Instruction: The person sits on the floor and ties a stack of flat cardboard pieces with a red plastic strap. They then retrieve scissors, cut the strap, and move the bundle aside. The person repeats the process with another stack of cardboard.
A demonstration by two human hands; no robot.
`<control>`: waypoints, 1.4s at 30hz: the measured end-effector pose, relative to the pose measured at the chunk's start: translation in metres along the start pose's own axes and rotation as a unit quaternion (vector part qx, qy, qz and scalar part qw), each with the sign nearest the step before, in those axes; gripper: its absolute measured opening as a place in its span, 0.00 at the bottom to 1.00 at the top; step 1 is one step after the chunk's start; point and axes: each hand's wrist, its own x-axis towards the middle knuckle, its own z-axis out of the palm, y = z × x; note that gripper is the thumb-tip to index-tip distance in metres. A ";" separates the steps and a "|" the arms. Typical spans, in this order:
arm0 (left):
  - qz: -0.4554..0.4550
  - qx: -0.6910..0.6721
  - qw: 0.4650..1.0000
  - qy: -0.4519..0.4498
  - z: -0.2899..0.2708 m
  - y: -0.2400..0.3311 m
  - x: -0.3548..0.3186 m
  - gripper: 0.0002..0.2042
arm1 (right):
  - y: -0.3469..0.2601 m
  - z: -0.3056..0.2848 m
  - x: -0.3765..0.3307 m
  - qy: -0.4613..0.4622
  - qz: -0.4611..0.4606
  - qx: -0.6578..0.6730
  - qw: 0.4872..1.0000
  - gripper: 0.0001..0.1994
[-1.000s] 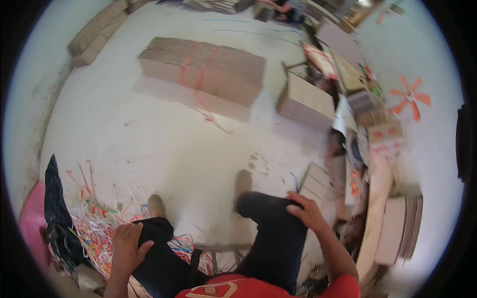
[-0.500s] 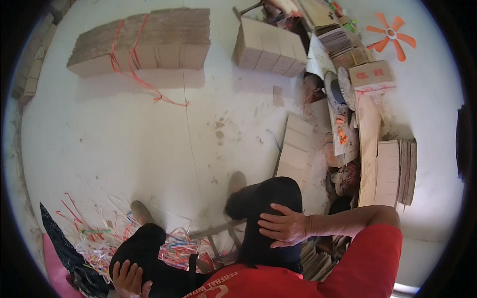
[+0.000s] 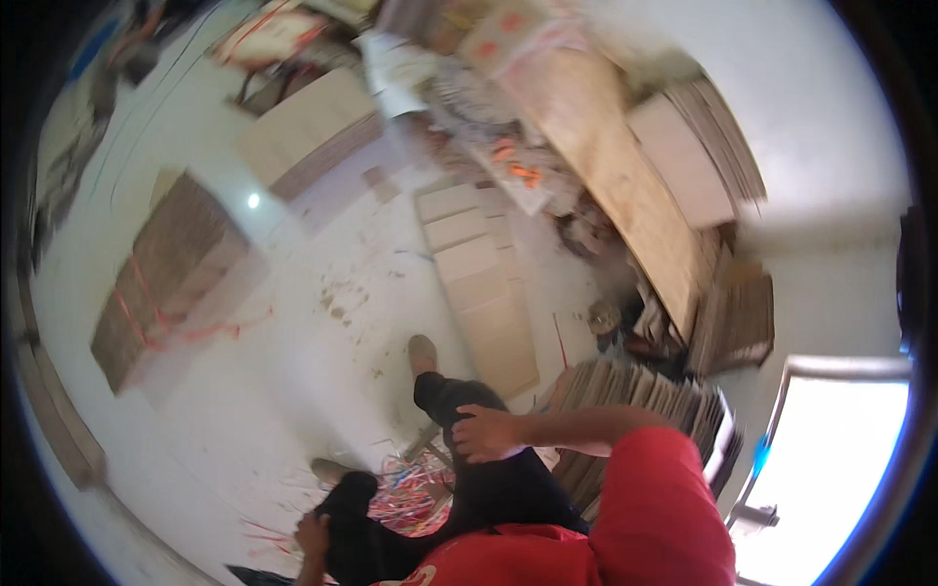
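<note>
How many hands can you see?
2. The right hand rests on the person's right knee in black trousers. The left hand rests on the left knee, low in the picture. No other hands show.

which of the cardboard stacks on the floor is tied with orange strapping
The brown flat cardboard stack at the left, alone on the white floor. Orange strapping crosses it and trails off; the paler stack beyond shows none.

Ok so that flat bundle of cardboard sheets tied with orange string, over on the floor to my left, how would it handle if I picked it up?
The bundle looks like many flat sheets stacked thick, so probably heavy for its size. Only thin orange string binds it, so sheets might slide or sag if lifted by the string. Lying flat on the floor, it seems unlikely to tip or roll.
</note>
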 end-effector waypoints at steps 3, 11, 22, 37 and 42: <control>0.069 0.060 0.995 -0.040 -0.014 0.030 -0.012 0.34 | -0.006 0.021 -0.019 0.047 0.211 0.006 0.976 0.15; 0.149 -0.374 0.913 -0.072 -0.177 0.127 -0.058 0.21 | -0.044 0.011 -0.063 0.179 0.515 0.349 0.762 0.28; 0.199 -0.172 0.955 -0.137 -0.305 0.244 0.021 0.15 | -0.107 0.141 -0.137 0.252 0.642 0.585 0.427 0.17; 0.247 -0.098 0.944 -0.198 -0.465 0.359 0.080 0.11 | -0.168 0.067 -0.112 0.569 0.503 0.626 0.176 0.12; 0.255 -0.056 0.945 -0.196 -0.473 0.376 0.092 0.10 | -0.160 0.033 -0.124 0.618 0.502 0.598 0.088 0.13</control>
